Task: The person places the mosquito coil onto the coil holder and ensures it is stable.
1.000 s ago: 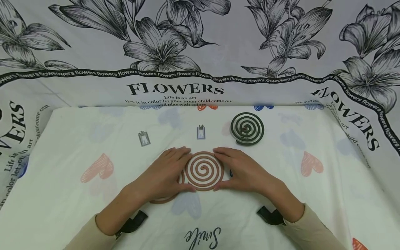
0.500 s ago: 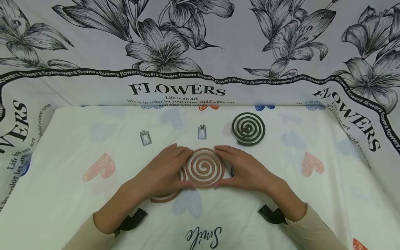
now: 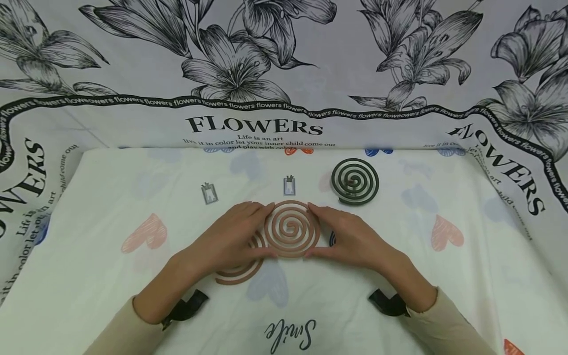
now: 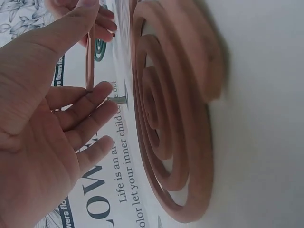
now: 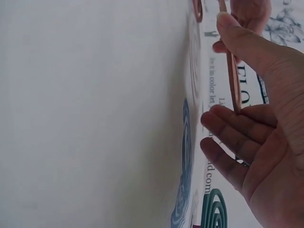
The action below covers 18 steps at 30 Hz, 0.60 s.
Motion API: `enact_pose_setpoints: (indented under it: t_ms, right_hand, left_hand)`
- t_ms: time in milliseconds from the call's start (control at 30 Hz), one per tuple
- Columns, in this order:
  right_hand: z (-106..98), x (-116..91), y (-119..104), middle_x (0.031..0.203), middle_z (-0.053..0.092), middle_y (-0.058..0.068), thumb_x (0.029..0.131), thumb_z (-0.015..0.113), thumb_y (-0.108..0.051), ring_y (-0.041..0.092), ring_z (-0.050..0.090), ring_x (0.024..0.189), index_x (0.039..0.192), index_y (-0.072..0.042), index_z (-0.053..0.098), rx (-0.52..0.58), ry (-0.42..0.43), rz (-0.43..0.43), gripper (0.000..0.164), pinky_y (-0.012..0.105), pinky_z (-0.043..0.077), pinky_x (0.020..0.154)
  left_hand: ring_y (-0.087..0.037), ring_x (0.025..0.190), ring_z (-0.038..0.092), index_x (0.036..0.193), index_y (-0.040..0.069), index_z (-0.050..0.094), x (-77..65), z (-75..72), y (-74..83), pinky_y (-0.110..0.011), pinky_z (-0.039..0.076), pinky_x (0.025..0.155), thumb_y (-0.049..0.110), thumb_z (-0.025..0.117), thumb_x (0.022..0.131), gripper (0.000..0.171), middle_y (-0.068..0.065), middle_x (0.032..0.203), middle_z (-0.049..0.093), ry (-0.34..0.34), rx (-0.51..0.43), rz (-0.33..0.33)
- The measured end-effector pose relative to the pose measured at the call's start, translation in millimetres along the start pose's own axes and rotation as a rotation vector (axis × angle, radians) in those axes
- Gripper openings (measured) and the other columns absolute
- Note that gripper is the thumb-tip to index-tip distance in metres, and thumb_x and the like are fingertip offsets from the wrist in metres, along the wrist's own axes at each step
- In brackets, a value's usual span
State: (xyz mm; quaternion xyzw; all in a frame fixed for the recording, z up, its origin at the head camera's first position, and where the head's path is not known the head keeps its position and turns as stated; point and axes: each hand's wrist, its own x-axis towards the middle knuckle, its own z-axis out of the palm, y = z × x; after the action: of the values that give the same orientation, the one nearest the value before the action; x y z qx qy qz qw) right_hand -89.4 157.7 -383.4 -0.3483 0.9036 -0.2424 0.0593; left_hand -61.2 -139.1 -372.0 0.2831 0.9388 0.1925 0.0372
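Note:
A brown mosquito coil [image 3: 292, 202] is held level between both hands in the head view. My left hand [image 3: 235, 236] pinches its left edge with thumb and fingertips. On the opposite edge, my right hand [image 3: 355, 239] grips it the same way. Both wrist views show this coil [image 4: 90, 61] edge-on and raised off the cloth. A second brown coil [image 4: 199, 156] lies flat on the cloth under the left hand, partly hidden by it in the head view. Behind the hands lie two small metal coil stands, one left [image 3: 210, 193] and one in the middle [image 3: 289, 186].
A dark green mosquito coil [image 3: 355, 181] lies at the back right, beyond the right hand. White cloth [image 3: 443, 286] printed with hearts covers the table. A flower-printed fabric [image 3: 146, 123] rises along the back edge and both sides.
Both hands have lifted the brown coil and carried it slightly forward, up in the head view. More of the second brown coil shows beneath the left hand. The head view has shifted slightly.

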Motion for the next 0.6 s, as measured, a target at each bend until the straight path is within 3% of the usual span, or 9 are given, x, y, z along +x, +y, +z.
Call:
enact_pose_setpoints:
  t_ms: [233,433,600]
  right_hand:
    - [-0.1,0.0,2.9,0.134,0.067,-0.002,0.078,0.092,-0.050,0.011,0.066,0.122,0.158,-0.009,0.049,0.059,0.008,-0.021,0.100,0.041,0.057,0.106]
    - [-2.9,2.8,1.5,0.125,0.066,-0.005,0.078,0.094,-0.045,0.004,0.068,0.111,0.159,-0.009,0.046,0.136,-0.033,0.007,0.101,0.038,0.057,0.104]
    - [-7.4,8.0,-0.7,0.127,0.066,-0.004,0.078,0.095,-0.041,0.006,0.069,0.112,0.160,-0.008,0.044,0.166,-0.046,0.030,0.102,0.038,0.058,0.104]
  left_hand:
    - [-0.023,0.120,0.063,0.160,0.006,0.044,-1.2,-0.5,4.5,-0.042,0.054,0.104,0.053,0.088,0.083,0.100,-0.007,0.134,0.064,-0.001,-0.071,-0.056]
    - [-0.022,0.124,0.061,0.163,0.004,0.039,-2.3,-2.1,7.8,-0.042,0.055,0.105,0.048,0.087,0.086,0.101,-0.009,0.140,0.060,-0.017,-0.143,-0.083]
    - [-0.020,0.124,0.060,0.165,0.008,0.036,1.8,-6.6,5.1,-0.042,0.056,0.103,0.045,0.089,0.085,0.103,-0.005,0.142,0.057,-0.030,-0.230,-0.121]
